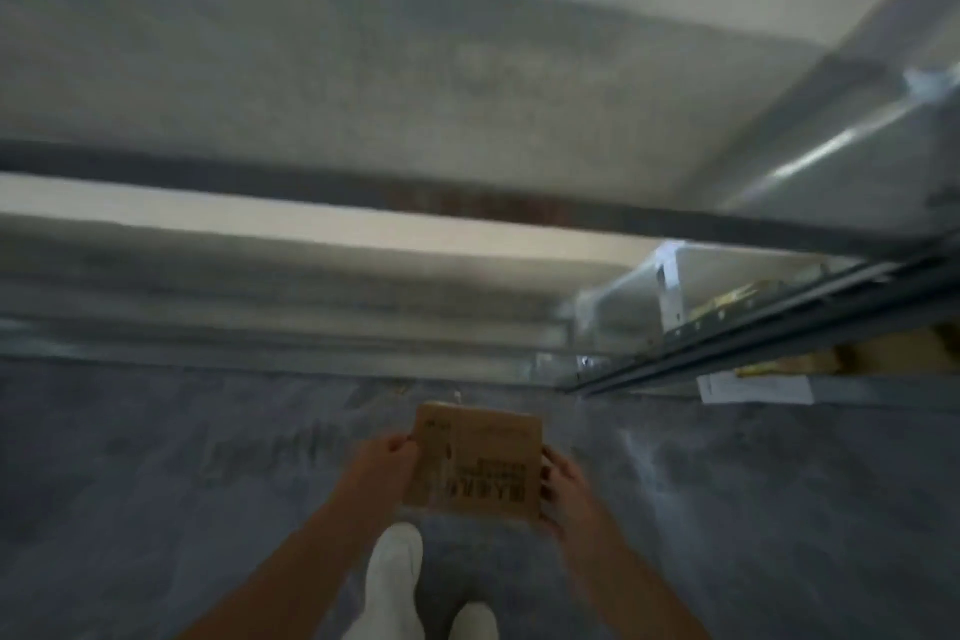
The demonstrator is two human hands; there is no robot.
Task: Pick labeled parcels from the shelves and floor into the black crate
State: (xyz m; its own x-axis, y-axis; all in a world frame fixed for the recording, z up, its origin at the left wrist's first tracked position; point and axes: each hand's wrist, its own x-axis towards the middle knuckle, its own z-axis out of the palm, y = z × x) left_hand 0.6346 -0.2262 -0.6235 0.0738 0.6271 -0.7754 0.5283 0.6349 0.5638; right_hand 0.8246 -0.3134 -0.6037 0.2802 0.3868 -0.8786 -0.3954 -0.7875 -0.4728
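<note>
The grey floor (182, 509) lies open ahead and to the left of the parcel (483, 463) that the left hand (387, 465) and right hand (566, 494) hold — on the right a metal shelf (727, 344) edge juts in (cardboard boxes (898, 353) beneath), closing that side.

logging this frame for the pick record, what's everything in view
cardboard parcel: one, brown with black print, centre, held above floor
metal shelving: one, grey, right side
paper sheet: one, white, below shelving's rail, right
yellow items: count unclear, yellow, on the shelf
floor: one, grey, lower half
left hand: one, grips parcel's left edge
right hand: one, grips parcel's right edge
legs: two, white-clad, bottom centre
</note>
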